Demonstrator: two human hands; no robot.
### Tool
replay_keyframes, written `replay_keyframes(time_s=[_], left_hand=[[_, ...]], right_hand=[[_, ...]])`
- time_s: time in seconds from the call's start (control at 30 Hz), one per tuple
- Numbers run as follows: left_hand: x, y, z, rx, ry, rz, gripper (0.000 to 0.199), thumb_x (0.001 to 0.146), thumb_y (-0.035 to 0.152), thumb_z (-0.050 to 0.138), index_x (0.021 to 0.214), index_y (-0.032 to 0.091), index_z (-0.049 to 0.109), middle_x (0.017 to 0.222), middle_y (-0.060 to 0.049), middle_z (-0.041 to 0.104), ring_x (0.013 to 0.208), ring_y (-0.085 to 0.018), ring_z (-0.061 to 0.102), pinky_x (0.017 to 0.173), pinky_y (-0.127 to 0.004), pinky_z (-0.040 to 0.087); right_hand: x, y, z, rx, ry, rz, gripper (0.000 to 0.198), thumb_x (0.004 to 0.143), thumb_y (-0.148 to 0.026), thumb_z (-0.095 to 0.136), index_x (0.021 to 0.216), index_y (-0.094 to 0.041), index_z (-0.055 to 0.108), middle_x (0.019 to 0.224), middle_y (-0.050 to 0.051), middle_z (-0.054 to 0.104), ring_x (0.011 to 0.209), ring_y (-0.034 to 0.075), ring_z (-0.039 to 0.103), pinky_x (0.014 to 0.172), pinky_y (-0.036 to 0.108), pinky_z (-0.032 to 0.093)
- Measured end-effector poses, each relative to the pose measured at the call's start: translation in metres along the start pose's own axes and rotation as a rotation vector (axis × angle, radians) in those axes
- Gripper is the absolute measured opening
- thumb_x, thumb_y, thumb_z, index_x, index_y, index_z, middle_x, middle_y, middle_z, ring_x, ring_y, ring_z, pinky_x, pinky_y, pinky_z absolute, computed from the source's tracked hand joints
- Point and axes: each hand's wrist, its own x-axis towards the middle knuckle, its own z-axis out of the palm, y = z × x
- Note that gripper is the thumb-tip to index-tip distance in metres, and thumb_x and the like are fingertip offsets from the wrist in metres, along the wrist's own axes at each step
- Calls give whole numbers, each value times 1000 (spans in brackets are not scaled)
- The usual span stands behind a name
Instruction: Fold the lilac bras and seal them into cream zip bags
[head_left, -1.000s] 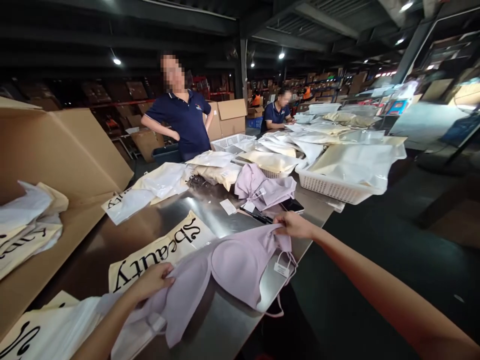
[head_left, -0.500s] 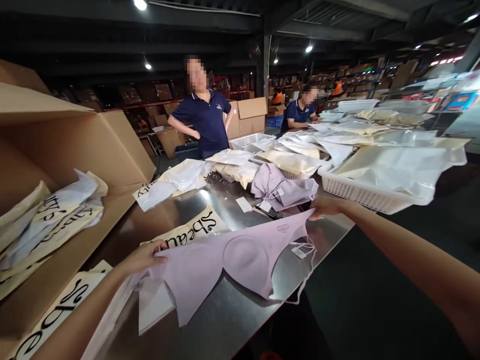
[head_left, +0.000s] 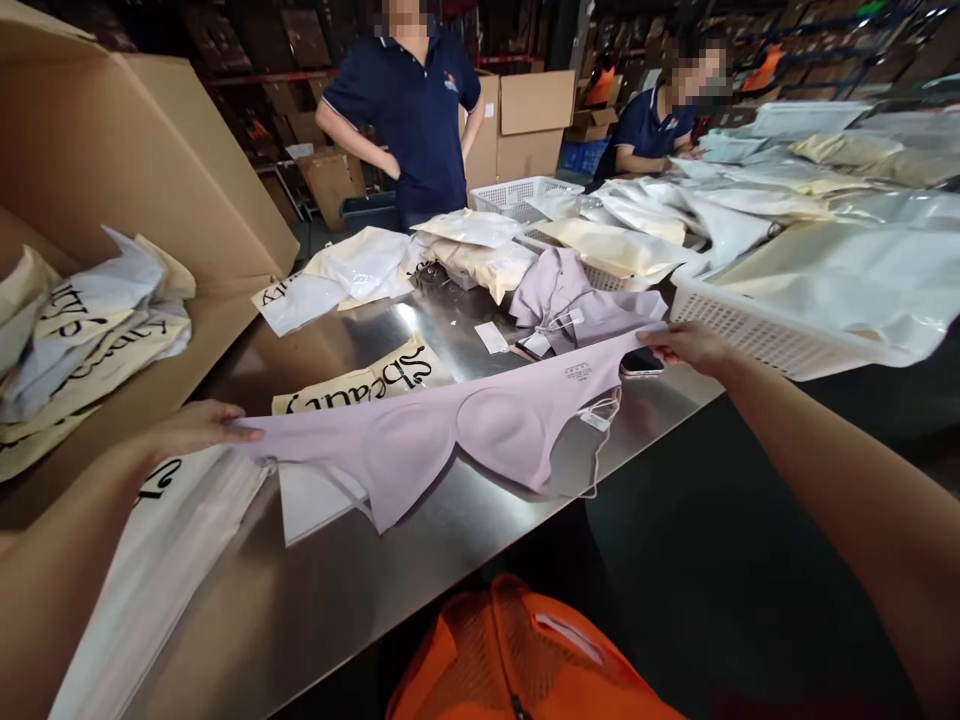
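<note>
A pale lilac bra [head_left: 499,430] is stretched out above the metal table [head_left: 442,560], its moulded cups facing me. My left hand [head_left: 202,428] pinches one end of the band, and my right hand [head_left: 686,347] grips the other end. From the right side hang a white cord and a small tag [head_left: 596,420]. Behind the bra lies a printed cream bag [head_left: 405,370], partly covered by it. A second lilac garment [head_left: 577,300] with white tags sits crumpled beyond my right hand. White card or paper [head_left: 311,500] shows under the band at the left.
An open carton [head_left: 232,190] with several printed bags stands at the left. White perforated baskets [head_left: 772,330] heaped with packages line the right. A phone [head_left: 643,362] rests near my right hand. A standing person [head_left: 412,110] and a seated person [head_left: 652,130] are across the table.
My left hand has moved left along the bra, pulling its band straighter and wider. My view has tipped downward, bringing an orange vest into sight.
</note>
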Motion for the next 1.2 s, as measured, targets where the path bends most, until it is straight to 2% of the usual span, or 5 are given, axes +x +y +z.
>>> replay_keyframes(time_s=[0.37, 0.57, 0.7, 0.97, 1.2], left_hand=[[-36, 55, -4, -793, 70, 55, 19, 59, 16, 78, 72, 15, 65, 61, 1, 63, 53, -12, 55, 47, -18, 45], [-36, 119, 12, -920, 24, 175, 7, 73, 12, 61, 76, 17, 57, 59, 1, 60, 44, -13, 55, 44, -27, 50], [-32, 163, 28, -928, -73, 269, 3, 80, 15, 58, 81, 15, 55, 58, 1, 61, 46, -12, 58, 52, -30, 54], [-13, 238, 58, -504, -217, 360, 45, 83, 58, 62, 92, 15, 72, 106, -12, 72, 74, -22, 72, 66, -34, 57], [19, 214, 83, -208, 70, 383, 50, 83, 61, 58, 107, 18, 72, 117, -11, 71, 108, -29, 65, 90, -36, 50]], right_hand=[[-71, -95, 73, -143, 119, -299, 4, 79, -12, 63, 78, -12, 59, 61, 8, 63, 52, 14, 61, 56, 30, 46], [-172, -133, 151, 252, -825, -493, 43, 72, -29, 81, 106, -19, 57, 80, 2, 70, 61, 17, 68, 51, 24, 52], [-185, -128, 138, 517, -728, -512, 45, 75, -37, 79, 110, -20, 55, 88, 1, 69, 69, 16, 70, 57, 23, 55], [-222, -43, 106, 656, -600, -118, 31, 73, -36, 77, 91, -17, 61, 82, 5, 72, 70, 18, 71, 62, 27, 58], [-294, 6, 182, 927, -681, 553, 40, 67, -33, 80, 102, -24, 62, 113, 6, 71, 114, 23, 65, 106, 40, 47]])
